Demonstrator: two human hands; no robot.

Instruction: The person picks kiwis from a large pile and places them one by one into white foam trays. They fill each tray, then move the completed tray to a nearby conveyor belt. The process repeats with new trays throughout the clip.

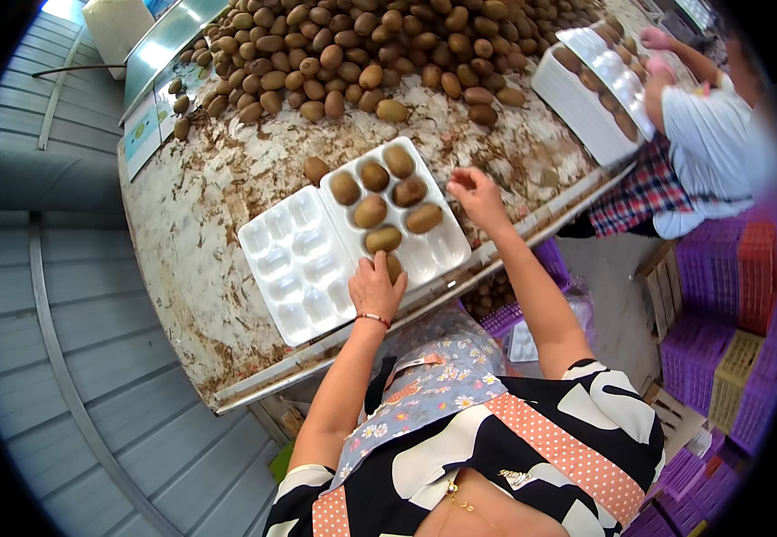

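Observation:
A white foam clamshell tray (465,252) lies unfolded on the worktable. Several kiwifruit (371,211) sit in the moulded hollows of its right half; the left half (294,268) holds none. My left hand (376,288) has its fingers on a kiwifruit (393,267) in a hollow near the tray's front edge, partly hidden by the fingers. Just right of the tray, my right hand (479,194) hovers with bent fingers, and no fruit shows in it. One loose kiwifruit (316,169) rests against the tray's back edge.
A large heap of kiwifruit (334,60) covers the table's far side. At the right, a person (703,134) stands by a stack of white trays (573,114) with a filled one on top. Purple crates (703,362) are piled lower right. The table has a raised front rail (281,376).

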